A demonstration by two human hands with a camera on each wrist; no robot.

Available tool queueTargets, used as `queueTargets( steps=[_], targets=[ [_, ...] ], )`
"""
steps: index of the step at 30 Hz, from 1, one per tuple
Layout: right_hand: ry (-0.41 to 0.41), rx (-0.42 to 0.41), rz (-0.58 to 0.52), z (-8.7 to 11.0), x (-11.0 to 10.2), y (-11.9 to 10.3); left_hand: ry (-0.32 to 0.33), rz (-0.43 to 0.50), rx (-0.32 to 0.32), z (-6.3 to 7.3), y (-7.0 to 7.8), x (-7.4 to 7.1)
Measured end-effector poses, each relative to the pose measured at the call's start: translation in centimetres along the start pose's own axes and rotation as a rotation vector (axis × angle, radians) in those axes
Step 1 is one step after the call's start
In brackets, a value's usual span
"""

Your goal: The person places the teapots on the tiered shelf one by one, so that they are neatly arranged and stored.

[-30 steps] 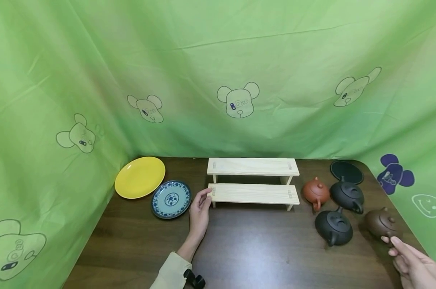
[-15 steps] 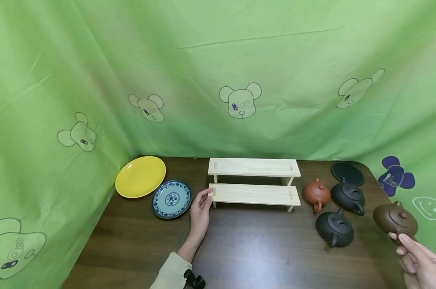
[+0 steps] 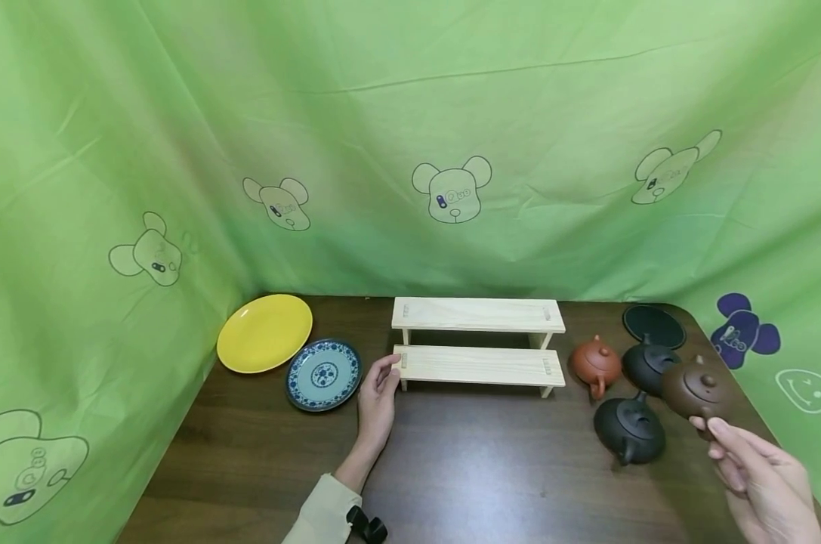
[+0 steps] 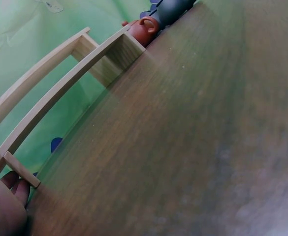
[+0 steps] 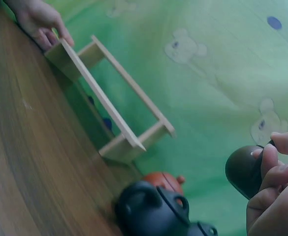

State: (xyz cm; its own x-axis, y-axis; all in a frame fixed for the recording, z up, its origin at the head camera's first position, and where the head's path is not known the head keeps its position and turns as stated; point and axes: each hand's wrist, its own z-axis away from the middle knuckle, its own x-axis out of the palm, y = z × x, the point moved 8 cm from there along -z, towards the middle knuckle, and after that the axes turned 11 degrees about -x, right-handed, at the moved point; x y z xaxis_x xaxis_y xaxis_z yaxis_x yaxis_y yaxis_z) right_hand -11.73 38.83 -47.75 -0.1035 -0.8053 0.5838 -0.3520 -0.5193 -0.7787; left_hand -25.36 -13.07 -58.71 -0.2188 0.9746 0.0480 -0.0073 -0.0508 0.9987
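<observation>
My right hand (image 3: 766, 472) pinches a dark brown teapot (image 3: 697, 389) by its handle and holds it up off the table, as the right wrist view also shows. Two black teapots (image 3: 629, 431) and a reddish-orange teapot (image 3: 595, 364) stand to its left; the brown one partly covers the farther black one in the head view. At the middle of the table is a two-tier wooden stand (image 3: 478, 366). My left hand (image 3: 376, 404) grips the left end of its lower tier, thumb at the board and fingers by the leg (image 4: 20, 169).
On the left lie a yellow plate (image 3: 263, 332) and a blue-patterned plate (image 3: 323, 375). A dark round plate (image 3: 653, 326) lies at the back right corner of the wooden table (image 3: 492, 468). A green printed cloth (image 3: 356, 151) hangs behind and along both sides.
My right hand has lifted the brown teapot off the table and then brought it left, towards the black teapots. The left hand has stayed at the stand.
</observation>
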Motion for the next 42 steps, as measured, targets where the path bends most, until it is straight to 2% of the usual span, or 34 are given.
queueTargets(
  steps=[2,8,12,15,19,22,26,28,31,35,40,42],
  targets=[
    [-0.021,0.015,0.003,-0.2,0.9,0.3,0.009,-0.005,0.010,0.3,0.6,0.0],
    [-0.028,0.050,0.002,-0.4,2.9,1.6,0.015,-0.021,0.092,2.0,3.9,0.4],
    [-0.049,0.038,-0.005,-0.4,4.6,2.5,0.009,-0.027,0.078,2.5,4.7,0.5],
    [-0.062,0.052,-0.002,-0.5,5.7,3.3,0.010,-0.025,0.082,2.5,4.4,0.5],
    [-0.061,0.074,0.015,-0.6,6.9,4.3,0.012,-0.014,0.139,2.3,4.1,0.3],
    [-0.080,0.085,0.044,-0.7,8.0,5.0,0.014,-0.021,0.135,2.2,4.0,0.3],
    [-0.117,0.098,0.080,-0.8,9.7,6.0,0.014,-0.037,0.068,2.4,4.3,0.4],
    [-0.126,0.107,0.092,-0.9,10.4,6.5,0.011,-0.036,0.055,2.5,4.6,0.5],
    [-0.143,0.123,0.107,-0.9,11.6,7.2,0.014,-0.033,0.063,2.6,4.7,0.6],
    [-0.167,0.148,0.108,-0.9,13.0,8.2,0.003,-0.021,0.106,2.5,4.5,0.5],
    [-0.202,0.190,0.108,-0.8,14.3,9.3,0.007,-0.020,0.139,1.7,3.0,0.2],
    [-0.211,0.198,0.102,-0.9,14.8,9.8,0.017,-0.032,0.108,1.6,3.2,0.2]
  ],
)
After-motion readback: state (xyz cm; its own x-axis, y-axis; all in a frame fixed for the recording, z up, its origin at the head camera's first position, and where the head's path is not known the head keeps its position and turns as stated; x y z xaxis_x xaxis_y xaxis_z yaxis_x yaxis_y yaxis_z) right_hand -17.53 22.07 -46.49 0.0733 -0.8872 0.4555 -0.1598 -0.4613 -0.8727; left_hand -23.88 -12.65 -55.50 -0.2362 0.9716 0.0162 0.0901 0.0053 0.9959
